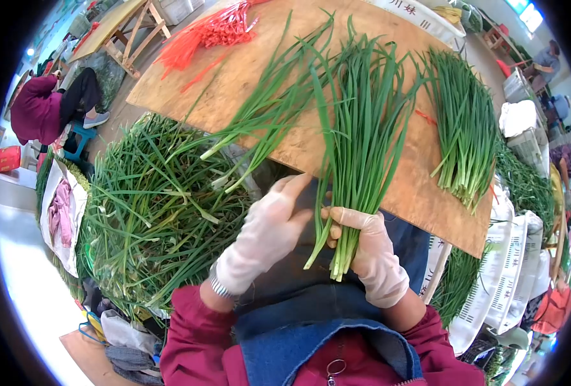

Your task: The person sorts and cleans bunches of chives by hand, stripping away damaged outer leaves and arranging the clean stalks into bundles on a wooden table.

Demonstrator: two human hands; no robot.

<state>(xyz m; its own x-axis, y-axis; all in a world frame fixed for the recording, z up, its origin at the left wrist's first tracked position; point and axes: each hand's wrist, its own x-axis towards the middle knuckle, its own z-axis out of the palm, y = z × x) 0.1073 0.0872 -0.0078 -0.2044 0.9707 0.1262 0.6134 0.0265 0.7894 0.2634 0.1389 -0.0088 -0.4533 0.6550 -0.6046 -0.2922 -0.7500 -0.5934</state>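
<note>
While in right grip (pixel 371 248), greens (pixel 364 132) (partly hidden)

The counter (pixel 440 207) is matt wood; on it, glossy plastic strips (pixel 209 33); beyond it, a smooth plastic crate (pixel 432 20); before it, hands (pixel 260 235) in rubbery-looking gloves (pixel 377 260).

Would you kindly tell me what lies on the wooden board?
The wooden board bears red strips, loose green stalks overhanging its near edge and a green bundle. Wood beneath these and behind the held bunch is hidden.
</note>
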